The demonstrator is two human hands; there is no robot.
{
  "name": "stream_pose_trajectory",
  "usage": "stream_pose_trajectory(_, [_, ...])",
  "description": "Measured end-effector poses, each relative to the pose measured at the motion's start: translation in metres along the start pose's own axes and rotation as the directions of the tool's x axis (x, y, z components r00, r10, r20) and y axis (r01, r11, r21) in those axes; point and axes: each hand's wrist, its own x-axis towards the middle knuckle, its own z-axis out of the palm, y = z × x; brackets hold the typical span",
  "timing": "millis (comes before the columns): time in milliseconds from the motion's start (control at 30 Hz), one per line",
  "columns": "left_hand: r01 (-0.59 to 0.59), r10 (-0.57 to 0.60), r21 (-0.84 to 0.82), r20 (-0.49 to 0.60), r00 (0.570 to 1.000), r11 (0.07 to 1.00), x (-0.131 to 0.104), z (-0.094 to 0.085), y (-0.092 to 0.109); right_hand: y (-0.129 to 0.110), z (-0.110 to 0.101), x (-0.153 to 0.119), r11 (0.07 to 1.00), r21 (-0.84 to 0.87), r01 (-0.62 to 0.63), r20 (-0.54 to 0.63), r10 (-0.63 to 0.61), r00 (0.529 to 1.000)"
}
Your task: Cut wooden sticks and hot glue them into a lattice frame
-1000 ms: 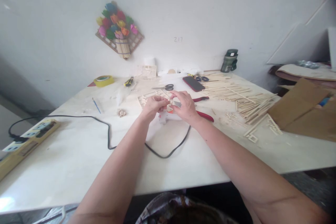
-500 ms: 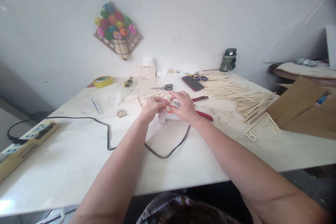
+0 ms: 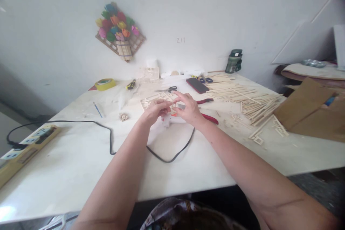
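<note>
My left hand [image 3: 159, 109] and my right hand [image 3: 188, 107] meet at the middle of the white table [image 3: 172, 179]. Fingers of both hands are pinched around a small pale piece between them, too small to make out clearly. Just under the hands lies a white tool with an orange tip [image 3: 170, 119], partly hidden, and a black cord runs by it. Behind my left hand is a flat lattice of pale wooden sticks [image 3: 147, 101]. Red-handled pliers [image 3: 210, 118] lie beside my right hand, their jaws partly covered.
Scissors [image 3: 172, 89], a phone [image 3: 197, 85] and many loose sticks [image 3: 231, 91] lie beyond and right. A cardboard box [image 3: 309, 111] stands far right. Yellow tape [image 3: 105, 84], a cutter [image 3: 131, 84] and a power strip [image 3: 29, 147] are left. A black cord [image 3: 110, 136] crosses the table.
My left hand has shifted slightly left, and its fingers have changed position a little. My right hand stays nearly in place, its fingers slightly more spread.
</note>
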Motion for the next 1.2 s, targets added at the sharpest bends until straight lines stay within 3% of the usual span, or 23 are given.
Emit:
stream_pose_trajectory(167, [-0.009, 0.012, -0.058, 0.053, 0.999, 0.998, -0.0003, -0.0009, 0.0003, -0.0075, -0.004, 0.002, 0.997, 0.064, -0.049, -0.023, 0.05, 0.998])
stream_pose_trajectory(300, [-0.03, 0.033, -0.067, 0.032, 0.999, 0.997, -0.0001, -0.0011, -0.0006, -0.0085, -0.0045, 0.0018, 0.996, 0.077, -0.048, -0.027, 0.05, 0.998])
stream_pose_trajectory(533, [-0.015, 0.016, -0.064, 0.021, 1.0, 0.998, 0.0011, -0.0008, -0.0033, -0.0061, -0.0025, 0.0008, 0.996, 0.074, -0.044, -0.032, 0.046, 0.998])
stream_pose_trajectory(800, [0.03, -0.025, -0.061, 0.084, 0.996, 0.998, 0.0001, 0.0002, -0.0032, -0.0103, -0.0021, 0.0013, 0.996, 0.071, -0.059, -0.029, 0.062, 0.998])
stream_pose_trajectory(967, [0.011, -0.006, -0.128, 0.045, 0.999, 0.992, -0.0025, 0.0029, -0.0004, -0.0084, -0.0005, -0.0002, 0.998, 0.043, -0.055, -0.048, 0.057, 0.997])
stream_pose_trajectory(1200, [-0.044, 0.045, -0.047, 0.017, 0.999, 0.998, 0.0003, 0.0017, -0.0032, -0.0053, 0.0, -0.0004, 0.999, -0.029, -0.037, -0.039, 0.036, 0.999])
